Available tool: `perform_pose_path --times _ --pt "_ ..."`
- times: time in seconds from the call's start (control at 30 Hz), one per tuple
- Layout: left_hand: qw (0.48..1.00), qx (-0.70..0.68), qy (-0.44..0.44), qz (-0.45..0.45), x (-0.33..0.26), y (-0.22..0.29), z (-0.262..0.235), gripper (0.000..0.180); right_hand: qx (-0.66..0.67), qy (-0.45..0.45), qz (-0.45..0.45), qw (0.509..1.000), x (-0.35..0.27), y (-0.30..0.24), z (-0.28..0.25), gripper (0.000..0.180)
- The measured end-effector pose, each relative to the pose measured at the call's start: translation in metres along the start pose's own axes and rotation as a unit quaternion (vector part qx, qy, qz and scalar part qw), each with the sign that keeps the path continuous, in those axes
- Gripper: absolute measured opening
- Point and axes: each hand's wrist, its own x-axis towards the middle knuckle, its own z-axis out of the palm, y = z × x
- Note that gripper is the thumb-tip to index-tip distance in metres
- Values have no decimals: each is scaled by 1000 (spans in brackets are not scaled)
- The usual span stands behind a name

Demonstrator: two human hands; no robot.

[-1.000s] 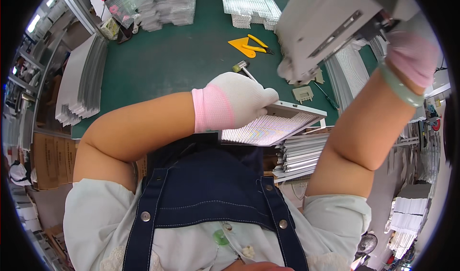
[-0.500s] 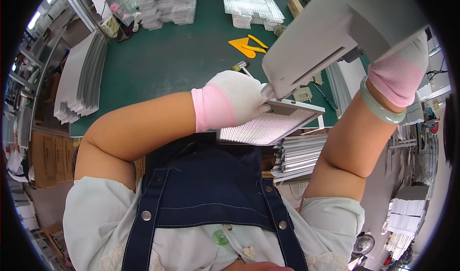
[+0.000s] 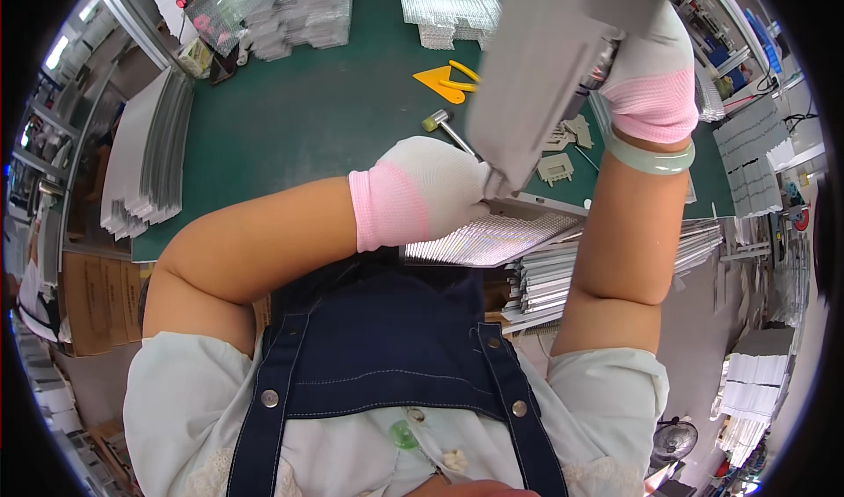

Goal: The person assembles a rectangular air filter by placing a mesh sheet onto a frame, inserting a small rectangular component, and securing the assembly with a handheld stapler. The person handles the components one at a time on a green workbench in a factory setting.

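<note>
My left hand [image 3: 440, 185], in a white glove with a pink cuff, is closed on the upper edge of a framed mesh panel [image 3: 497, 238]. The panel is tilted at the table's near edge. My right hand [image 3: 652, 79], gloved the same way, grips a large grey tool [image 3: 536, 66] whose exact kind I cannot make out. Its narrow lower end is down by my left fingertips at the panel's frame; whether it touches the frame is hidden. The tool also covers most of my right fingers. A mallet [image 3: 437, 121] lies just beyond my left hand.
On the green table [image 3: 290, 128] are a yellow scraper [image 3: 437, 81], yellow-handled pliers [image 3: 461, 85] and grey plastic pieces [image 3: 556, 169]. Stacked panels [image 3: 145, 159] stand left; bubble-wrapped stacks [image 3: 303, 9] and mesh sheets [image 3: 447, 5] lie at the back. Stacked frames [image 3: 541, 286] sit below the near edge.
My right hand has swung leftward and away from me with the grey tool, which now stands steeper. My left hand stays on the panel, which has shifted only slightly.
</note>
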Motion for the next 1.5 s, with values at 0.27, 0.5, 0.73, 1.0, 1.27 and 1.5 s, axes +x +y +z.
perform_pose_path --times 0.27,0.5,0.73,1.0,1.27,1.5 --pt "998 -9 -65 -3 9 3 -6 21 48 27 30 998 3 -7 1 22" --pt "997 21 -19 73 11 -4 -1 20 27 30 20 999 4 -16 7 26" --pt "998 -11 12 53 8 -1 0 16 131 -31 62 989 -2 -36 22 30" --pt "996 10 -38 74 11 -4 8 13 107 1 35 994 -9 -26 11 32" --pt "998 -29 -36 49 18 -4 12 15 113 13 33 993 -14 -25 10 33" --pt "999 -12 -44 -8 6 -2 4 18 156 0 20 988 -20 -31 24 34"
